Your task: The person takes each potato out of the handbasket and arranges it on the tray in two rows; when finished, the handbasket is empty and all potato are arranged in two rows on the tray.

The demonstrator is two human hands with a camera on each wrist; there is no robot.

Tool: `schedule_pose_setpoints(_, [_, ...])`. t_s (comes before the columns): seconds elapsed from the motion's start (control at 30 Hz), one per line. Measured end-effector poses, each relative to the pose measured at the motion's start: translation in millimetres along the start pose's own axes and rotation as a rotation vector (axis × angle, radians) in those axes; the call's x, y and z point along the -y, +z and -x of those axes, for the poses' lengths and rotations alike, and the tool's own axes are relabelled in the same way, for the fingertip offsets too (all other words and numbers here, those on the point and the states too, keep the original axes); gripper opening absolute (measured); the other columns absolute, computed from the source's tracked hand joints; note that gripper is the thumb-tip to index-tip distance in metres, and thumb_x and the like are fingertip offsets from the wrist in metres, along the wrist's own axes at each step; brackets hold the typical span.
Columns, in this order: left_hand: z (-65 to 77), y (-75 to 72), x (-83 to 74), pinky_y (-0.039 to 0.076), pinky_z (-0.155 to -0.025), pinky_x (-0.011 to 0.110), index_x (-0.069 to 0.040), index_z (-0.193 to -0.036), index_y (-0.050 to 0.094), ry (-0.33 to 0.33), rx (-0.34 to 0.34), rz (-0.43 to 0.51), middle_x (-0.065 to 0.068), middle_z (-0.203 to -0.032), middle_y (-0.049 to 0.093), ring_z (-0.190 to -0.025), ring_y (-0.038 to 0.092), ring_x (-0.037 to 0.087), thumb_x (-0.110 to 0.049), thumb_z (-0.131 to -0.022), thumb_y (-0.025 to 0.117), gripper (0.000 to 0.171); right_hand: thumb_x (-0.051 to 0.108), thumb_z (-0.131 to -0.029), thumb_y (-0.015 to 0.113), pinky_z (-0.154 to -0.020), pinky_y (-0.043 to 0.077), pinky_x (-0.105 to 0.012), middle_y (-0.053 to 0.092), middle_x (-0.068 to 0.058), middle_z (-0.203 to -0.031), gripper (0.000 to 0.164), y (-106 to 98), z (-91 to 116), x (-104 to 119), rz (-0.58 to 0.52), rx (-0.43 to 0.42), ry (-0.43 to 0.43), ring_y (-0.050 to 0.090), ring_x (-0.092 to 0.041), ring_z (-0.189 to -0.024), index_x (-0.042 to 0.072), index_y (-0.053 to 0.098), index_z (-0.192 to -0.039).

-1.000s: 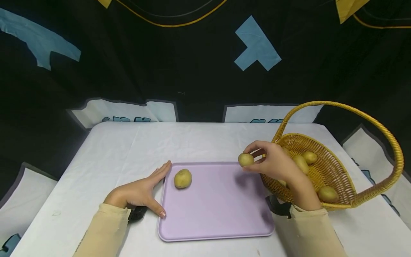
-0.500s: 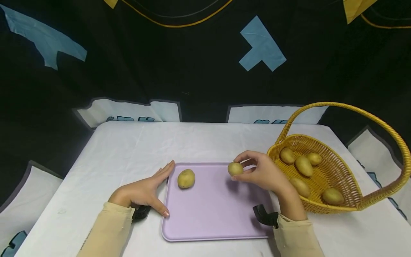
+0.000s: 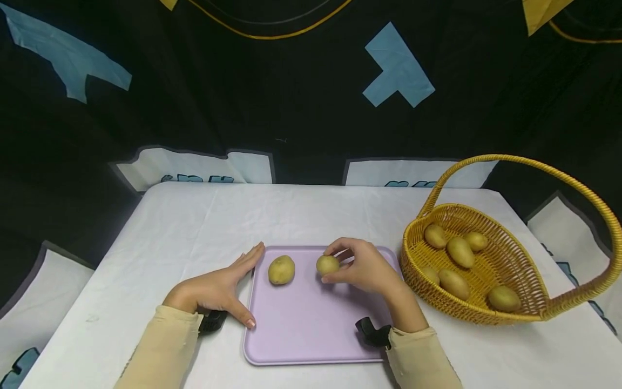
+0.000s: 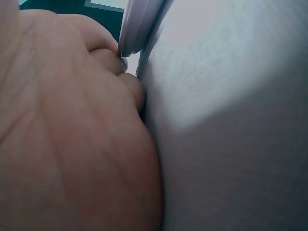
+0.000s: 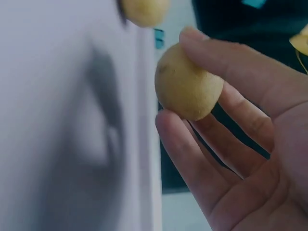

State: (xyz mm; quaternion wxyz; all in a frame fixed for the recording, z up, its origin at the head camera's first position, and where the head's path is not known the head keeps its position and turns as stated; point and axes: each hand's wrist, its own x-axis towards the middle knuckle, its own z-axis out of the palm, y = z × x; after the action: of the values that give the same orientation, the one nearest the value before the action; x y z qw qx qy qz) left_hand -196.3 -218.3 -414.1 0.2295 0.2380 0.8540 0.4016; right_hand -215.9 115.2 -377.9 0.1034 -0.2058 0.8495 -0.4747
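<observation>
White table [image 3: 301, 216], black cloth [image 3: 243, 102] behind; potato [image 3: 326, 265] pinched over tray [image 3: 311, 329] by right hand [image 3: 362, 267], tray edge touched by wide-spread left hand [image 3: 218, 287].

A small, roundish yellow-brown potato [image 3: 328, 265], a darker spot on its skin, is pinched in the fingers [image 5: 185, 154] of the right hand [image 3: 366, 267], above the tray [image 3: 311, 329]. Pale purple and rectangular, with rounded corners and a low rim, the tray lies flat on the desk [image 3: 121, 292], left edge against the left hand [image 3: 221, 289].
</observation>
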Motion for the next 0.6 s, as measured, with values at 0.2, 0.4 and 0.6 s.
schedule_pose_setpoints(0.2, [0.0,0.6,3.0,0.0,-0.117,0.062,-0.009,-0.162,-0.003,0.009,-0.004,-0.002,0.011,-0.168,-0.01,-0.151,-0.01,0.037,-0.038,-0.057,0.099,0.149,0.007,-0.072,0.091,-0.078,0.057,-0.031,0.068,-0.004,-0.106,0.038,22,-8,-1,0.038,0.009,-0.063,0.067,-0.021,-0.096,0.008,0.071,-0.104])
schedule_pose_setpoints(0.4, [-1.1,0.4,2.9,0.001,-0.118,0.058,-0.012,-0.163,-0.003,-0.006,-0.005,-0.001,0.007,-0.168,-0.01,-0.152,-0.01,0.032,-0.04,-0.055,0.099,0.151,0.003,-0.073,0.089,-0.085,0.056,-0.033,0.07,-0.005,-0.106,0.038,34,-11,-5,0.112,-0.031,-0.103,0.067,-0.021,-0.097,0.005,0.072,-0.107])
schedule_pose_setpoints(0.6, [-1.4,0.6,2.9,0.001,-0.117,0.06,-0.01,-0.162,-0.003,0.007,0.001,0.003,0.011,-0.168,-0.01,-0.151,-0.01,0.035,-0.038,-0.056,0.099,0.15,0.006,-0.073,0.09,-0.087,0.055,-0.036,0.071,-0.004,-0.107,0.039,38,-10,-6,0.137,-0.045,-0.093,0.067,-0.02,-0.098,0.007,0.073,-0.108])
